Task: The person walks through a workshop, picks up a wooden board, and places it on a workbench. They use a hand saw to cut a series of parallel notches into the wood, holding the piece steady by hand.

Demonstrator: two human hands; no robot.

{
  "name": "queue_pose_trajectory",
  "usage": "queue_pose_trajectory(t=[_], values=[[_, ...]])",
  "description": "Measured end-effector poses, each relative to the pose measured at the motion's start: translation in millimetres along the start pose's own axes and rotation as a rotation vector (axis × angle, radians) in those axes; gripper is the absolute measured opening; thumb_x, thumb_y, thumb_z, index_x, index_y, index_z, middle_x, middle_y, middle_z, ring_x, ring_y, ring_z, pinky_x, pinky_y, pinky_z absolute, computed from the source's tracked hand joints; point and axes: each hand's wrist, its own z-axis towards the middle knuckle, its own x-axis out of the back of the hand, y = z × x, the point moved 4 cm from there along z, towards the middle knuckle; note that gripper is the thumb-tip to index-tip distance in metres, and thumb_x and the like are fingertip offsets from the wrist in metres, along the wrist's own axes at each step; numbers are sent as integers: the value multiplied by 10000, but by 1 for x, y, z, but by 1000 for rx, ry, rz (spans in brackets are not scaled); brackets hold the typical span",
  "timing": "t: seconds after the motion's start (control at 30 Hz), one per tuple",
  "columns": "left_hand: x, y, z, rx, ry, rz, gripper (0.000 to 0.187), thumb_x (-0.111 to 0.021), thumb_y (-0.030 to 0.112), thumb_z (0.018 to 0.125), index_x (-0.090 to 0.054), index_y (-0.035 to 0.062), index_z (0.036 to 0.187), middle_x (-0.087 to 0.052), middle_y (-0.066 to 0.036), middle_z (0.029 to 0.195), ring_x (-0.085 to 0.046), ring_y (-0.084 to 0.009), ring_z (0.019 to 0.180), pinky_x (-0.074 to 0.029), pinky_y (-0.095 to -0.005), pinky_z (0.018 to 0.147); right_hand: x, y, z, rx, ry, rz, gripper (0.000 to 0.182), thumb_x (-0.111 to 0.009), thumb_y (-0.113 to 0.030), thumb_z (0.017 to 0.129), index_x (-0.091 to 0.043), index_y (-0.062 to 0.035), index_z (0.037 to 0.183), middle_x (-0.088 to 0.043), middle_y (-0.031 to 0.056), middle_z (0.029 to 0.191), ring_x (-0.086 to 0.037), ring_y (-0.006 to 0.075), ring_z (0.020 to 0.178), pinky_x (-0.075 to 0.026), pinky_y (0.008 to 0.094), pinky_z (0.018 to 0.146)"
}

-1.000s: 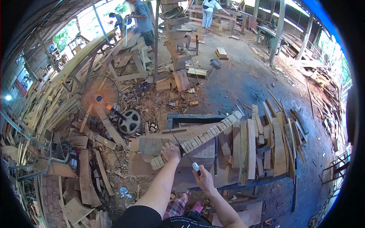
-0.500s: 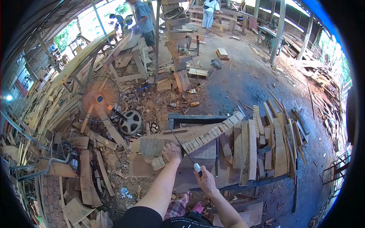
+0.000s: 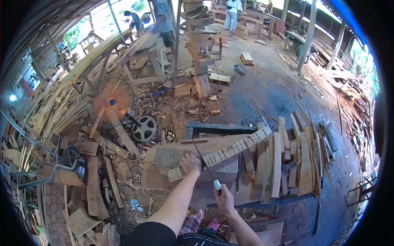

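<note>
A curved wooden strip [image 3: 232,150] with a row of crosswise cuts lies slanting over a thick wooden block [image 3: 221,169]. My left hand [image 3: 191,164] presses down on the strip near its lower left end, fingers closed round its edge. In my right hand [image 3: 224,200] is the pale handle of a handsaw [image 3: 207,167]. The thin blade runs up and away across the strip, just right of my left hand. Whether its teeth sit inside a cut is too small to tell.
Several curved boards [image 3: 276,164] lie side by side to the right. Beyond the block is a dark rectangular frame [image 3: 221,128]. A round fan guard [image 3: 111,102] and a spoked wheel [image 3: 144,128] stand at left among scraps. A person [image 3: 163,24] works at a bench farther back.
The handsaw and my right hand have come slightly back toward me. My left hand stays on the strip. The whole view has shifted a little.
</note>
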Motion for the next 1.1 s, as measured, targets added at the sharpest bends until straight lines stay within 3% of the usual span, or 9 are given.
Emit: queue_pose_trajectory(t=[0.13, 0.33, 0.63, 0.8, 1.0, 1.1], values=[[-3, 1, -1, -10, -12, -21, 271, -447, 208, 874, -639, 76, 1012, -602, -114, 1054, -558, -295, 1015, -400, -455, 853, 10, 2, -16, -27, -31, 8, 223, -617, -155, 883, -421, -48, 899, -551, 223, 719, -569, 442, 706, -421, 467, 562], [-3, 1, -2, -22, -2, -56, 263, -457, 212, 863, -643, 73, 988, -600, -123, 1056, -551, -305, 1022, -396, -461, 855, -24, -6, 34, 33, 62, -69, 222, -604, -190, 893, -437, -44, 911, -569, 225, 718, -574, 434, 683, -431, 477, 559], [3, 0, -5, -18, -16, -72, 272, -459, 214, 858, -637, 57, 988, -595, -128, 1075, -542, -310, 1034, -384, -467, 868, 12, 1, -33, -64, 28, 22, 204, -635, -158, 869, -468, -48, 911, -562, 230, 712, -577, 437, 685, -439, 452, 566], [-7, -1, 0, -16, -125, -65, 365, -445, 291, 872, -570, 48, 1114, -557, -133, 1170, -513, -320, 1104, -363, -499, 914, 14, -19, 3, 24, 94, 50, 193, -624, -169, 879, -469, -57, 905, -539, 186, 685, -554, 420, 631, -423, 448, 532], [-2, -1, -10, -33, -13, -77, 336, -438, 277, 869, -621, 50, 1035, -580, -149, 1131, -520, -326, 1100, -364, -511, 923, 66, -94, 48, 193, 234, 178, 197, -634, -170, 877, -476, -53, 860, -530, 193, 694, -560, 413, 628, -430, 428, 528], [14, 6, -2, -23, -9, -101, 328, -433, 266, 873, -641, 47, 1001, -586, -150, 1122, -521, -335, 1089, -374, -493, 918, 78, -93, 65, 229, 263, 113, 212, -647, -158, 869, -469, -49, 829, -527, 198, 697, -562, 410, 631, -432, 410, 524]])
